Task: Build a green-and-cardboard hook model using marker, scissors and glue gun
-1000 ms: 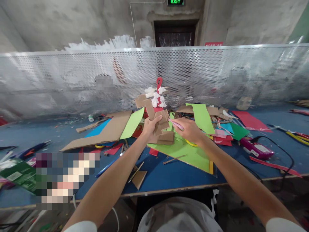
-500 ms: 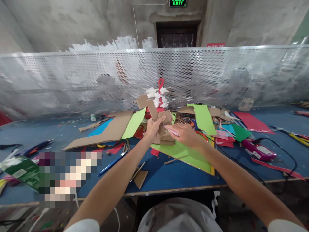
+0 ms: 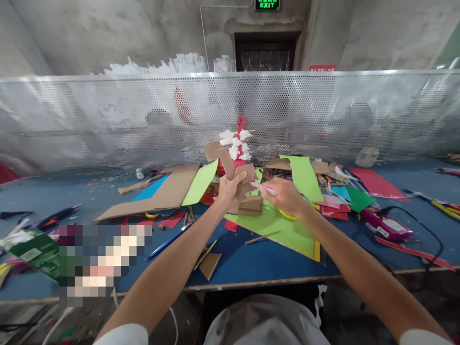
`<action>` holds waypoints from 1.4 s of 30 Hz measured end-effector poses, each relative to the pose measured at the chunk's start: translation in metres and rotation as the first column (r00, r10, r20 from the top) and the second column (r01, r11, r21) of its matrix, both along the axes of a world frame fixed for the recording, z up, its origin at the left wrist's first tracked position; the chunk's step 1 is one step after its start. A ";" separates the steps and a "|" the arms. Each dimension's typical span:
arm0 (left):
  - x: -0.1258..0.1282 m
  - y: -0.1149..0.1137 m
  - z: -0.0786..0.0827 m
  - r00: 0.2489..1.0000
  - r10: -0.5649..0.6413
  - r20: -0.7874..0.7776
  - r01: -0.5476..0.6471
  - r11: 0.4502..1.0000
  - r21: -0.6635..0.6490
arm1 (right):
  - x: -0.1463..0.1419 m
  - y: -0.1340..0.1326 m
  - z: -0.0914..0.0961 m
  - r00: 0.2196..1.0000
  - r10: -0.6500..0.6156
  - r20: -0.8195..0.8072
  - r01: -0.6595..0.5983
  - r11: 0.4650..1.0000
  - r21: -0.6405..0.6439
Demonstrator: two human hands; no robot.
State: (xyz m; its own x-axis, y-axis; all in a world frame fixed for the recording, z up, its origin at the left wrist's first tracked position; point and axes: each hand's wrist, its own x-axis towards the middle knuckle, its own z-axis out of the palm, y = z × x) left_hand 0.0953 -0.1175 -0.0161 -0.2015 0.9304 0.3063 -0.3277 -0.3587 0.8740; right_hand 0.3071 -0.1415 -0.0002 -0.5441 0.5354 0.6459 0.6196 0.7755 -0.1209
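My left hand (image 3: 227, 191) is wrapped round a brown cardboard model (image 3: 240, 183) made of glued strips, holding it upright over a light green sheet (image 3: 283, 229). White foam bits and a red piece (image 3: 237, 143) stick up behind its top. My right hand (image 3: 285, 195) is closed on a thin pink tool (image 3: 264, 188), its tip pointing left and close to the cardboard model. A yellow ring (image 3: 285, 214) lies just under the right wrist.
The blue table (image 3: 251, 258) is strewn with cardboard sheets (image 3: 163, 194), coloured paper (image 3: 373, 183), pens and scraps. A pink glue gun (image 3: 386, 227) with a black cable lies at the right. A perforated metal screen (image 3: 323, 115) runs along the far side.
My right hand with the pink tool shifted slightly right and away from the cardboard model after being nearer half a second ago. The left hand kept its hold.
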 end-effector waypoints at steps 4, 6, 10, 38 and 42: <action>-0.002 0.002 -0.002 1.000 0.014 -0.017 -0.014 1.000 0.006 | 0.003 0.001 0.001 0.995 0.069 -0.074 -0.070 0.998 -0.011; -0.001 0.002 -0.002 1.000 0.017 -0.022 -0.017 1.000 0.011 | 0.000 -0.001 0.001 0.989 0.127 -0.074 -0.129 0.991 -0.018; 0.003 -0.001 -0.002 0.999 0.007 -0.032 -0.006 0.999 0.038 | -0.010 -0.009 0.001 0.984 0.172 -0.042 -0.174 0.984 -0.032; 0.004 -0.006 0.002 0.999 -0.012 -0.029 0.012 0.999 0.031 | -0.005 -0.006 0.001 0.985 0.165 -0.043 -0.167 0.985 -0.050; 0.001 -0.004 0.002 0.999 -0.036 -0.032 0.037 0.998 0.041 | -0.006 -0.006 0.002 0.989 0.137 -0.058 -0.141 0.988 -0.056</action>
